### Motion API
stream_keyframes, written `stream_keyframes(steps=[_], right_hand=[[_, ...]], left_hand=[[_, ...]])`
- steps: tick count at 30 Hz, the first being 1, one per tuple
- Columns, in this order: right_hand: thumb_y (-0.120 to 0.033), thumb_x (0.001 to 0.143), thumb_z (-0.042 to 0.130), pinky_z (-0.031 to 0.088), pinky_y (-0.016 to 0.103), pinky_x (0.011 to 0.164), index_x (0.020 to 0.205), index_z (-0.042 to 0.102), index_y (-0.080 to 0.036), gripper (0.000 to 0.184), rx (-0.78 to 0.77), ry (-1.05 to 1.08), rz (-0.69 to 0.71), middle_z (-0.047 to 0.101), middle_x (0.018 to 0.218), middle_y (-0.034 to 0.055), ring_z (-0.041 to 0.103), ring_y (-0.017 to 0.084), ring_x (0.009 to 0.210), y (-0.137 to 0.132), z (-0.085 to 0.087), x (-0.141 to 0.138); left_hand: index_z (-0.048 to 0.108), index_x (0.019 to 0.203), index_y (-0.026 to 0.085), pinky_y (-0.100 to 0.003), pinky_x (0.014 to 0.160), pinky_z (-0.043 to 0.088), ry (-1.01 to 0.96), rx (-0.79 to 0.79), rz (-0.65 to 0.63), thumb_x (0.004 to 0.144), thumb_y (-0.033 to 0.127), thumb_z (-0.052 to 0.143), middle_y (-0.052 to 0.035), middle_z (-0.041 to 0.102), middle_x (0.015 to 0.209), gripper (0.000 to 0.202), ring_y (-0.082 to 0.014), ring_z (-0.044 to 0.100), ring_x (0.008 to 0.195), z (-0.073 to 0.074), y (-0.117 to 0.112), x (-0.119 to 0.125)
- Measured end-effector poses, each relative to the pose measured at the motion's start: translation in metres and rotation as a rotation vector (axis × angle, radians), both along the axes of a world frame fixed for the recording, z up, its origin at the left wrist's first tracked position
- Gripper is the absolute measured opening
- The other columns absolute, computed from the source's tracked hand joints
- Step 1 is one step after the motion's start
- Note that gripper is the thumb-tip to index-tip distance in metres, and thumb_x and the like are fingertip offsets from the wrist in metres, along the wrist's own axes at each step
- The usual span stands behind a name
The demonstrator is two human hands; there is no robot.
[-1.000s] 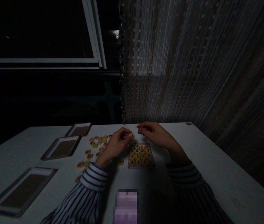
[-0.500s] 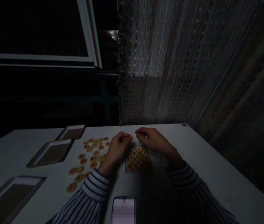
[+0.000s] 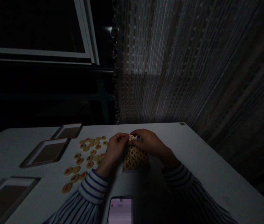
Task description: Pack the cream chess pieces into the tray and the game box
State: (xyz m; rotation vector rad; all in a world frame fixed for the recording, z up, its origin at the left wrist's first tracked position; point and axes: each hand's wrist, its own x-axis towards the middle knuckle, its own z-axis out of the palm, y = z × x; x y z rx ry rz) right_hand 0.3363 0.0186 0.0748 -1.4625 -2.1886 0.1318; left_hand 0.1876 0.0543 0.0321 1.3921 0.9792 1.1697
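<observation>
Between my hands, above the far edge of an open box, is a round Chinese chess piece [image 3: 131,137] with a dark character facing up. My left hand [image 3: 116,149] pinches its left side between thumb and fingers. From the right, the thumb and forefinger of my right hand [image 3: 149,143] close around the same piece. Below them, the box [image 3: 136,170] holds rows of Chinese chess pieces [image 3: 135,159]; my right hand hides its far right part. Loose pieces [image 3: 91,145] with red or black characters, some blank side up, lie scattered left of my left hand.
Three shallow framed trays [image 3: 43,153] stand along the left of the white table [image 3: 192,174]. A phone [image 3: 120,211] with a lit screen lies at the near edge. A beaded string curtain [image 3: 164,68] hangs behind the table, beside a dark window [image 3: 36,28].
My right hand has moved left and its fingers have closed on the piece that my left hand holds. The piece now shows its character. The view has shifted slightly to the right.
</observation>
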Motion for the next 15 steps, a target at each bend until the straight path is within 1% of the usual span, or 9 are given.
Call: stream_keyframes(steps=[6,10,13,15], right_hand=[[-0.035,0.079,0.053,0.037,0.029,0.077,0.105,0.058,-0.018,0.032,0.054,-0.039,0.012,0.062,0.096,0.0057,0.054,0.017,0.086,0.000,-0.001,-0.001],[-0.036,0.080,0.051,0.037,0.028,0.077,0.106,0.058,-0.018,0.032,0.030,-0.057,0.031,0.062,0.098,0.0060,0.054,0.016,0.086,0.000,0.000,0.000],[-0.036,0.079,0.051,0.037,0.028,0.075,0.104,0.059,-0.018,0.032,0.005,-0.083,0.031,0.063,0.095,0.0064,0.055,0.016,0.085,0.001,-0.001,0.003],[-0.034,0.079,0.050,0.038,0.027,0.074,0.104,0.059,-0.018,0.031,-0.007,-0.091,0.019,0.064,0.094,0.0065,0.055,0.017,0.085,0.002,-0.002,0.006]], left_hand=[[0.063,0.083,0.014,-0.027,0.070,0.046,-0.005,-0.007,-0.007,0.068,0.033,0.059,-0.0031,0.066,0.074,0.025,-0.0141,0.060,0.069,0.006,-0.003,0.000],[0.063,0.082,0.014,-0.027,0.070,0.046,0.035,0.014,-0.006,0.068,0.034,0.058,-0.0046,0.067,0.078,0.025,-0.0154,0.060,0.072,0.003,0.000,0.000],[0.063,0.085,0.014,-0.028,0.071,0.046,0.130,0.063,-0.040,0.071,0.034,0.054,-0.0057,0.067,0.079,0.026,-0.0168,0.061,0.073,-0.002,0.005,-0.002],[0.063,0.090,0.015,-0.029,0.075,0.046,0.285,0.152,-0.023,0.073,0.033,0.051,-0.0069,0.067,0.085,0.027,-0.0181,0.061,0.079,-0.005,0.007,-0.004]])
